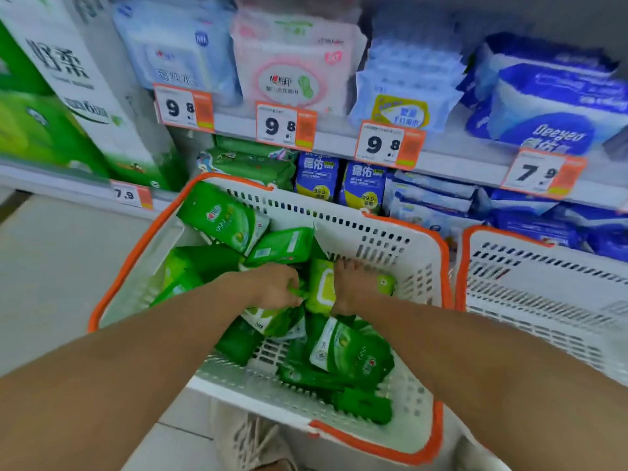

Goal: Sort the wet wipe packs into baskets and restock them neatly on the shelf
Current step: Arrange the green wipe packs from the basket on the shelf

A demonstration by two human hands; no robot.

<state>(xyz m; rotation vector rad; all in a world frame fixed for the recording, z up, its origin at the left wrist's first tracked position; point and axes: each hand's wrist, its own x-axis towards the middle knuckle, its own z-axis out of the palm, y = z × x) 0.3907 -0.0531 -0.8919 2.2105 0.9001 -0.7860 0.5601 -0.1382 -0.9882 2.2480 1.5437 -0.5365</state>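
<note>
A white basket with an orange rim (343,219) stands in front of the shelf and holds several green wet wipe packs (224,219) in a loose heap. Both my hands reach down into it. My left hand (275,285) is closed on the edge of a dark green pack at the middle of the heap. My right hand (353,283) grips a light green pack (321,287) that stands on its edge between the two hands. More green packs (251,161) lie on the lower shelf behind the basket.
A second white, orange-rimmed basket (530,287) stands to the right. The shelves (339,141) carry blue, pink and white packs with orange price tags (285,125). Large green and white tissue packs (61,107) are at the left. A shoe (251,440) shows below the basket.
</note>
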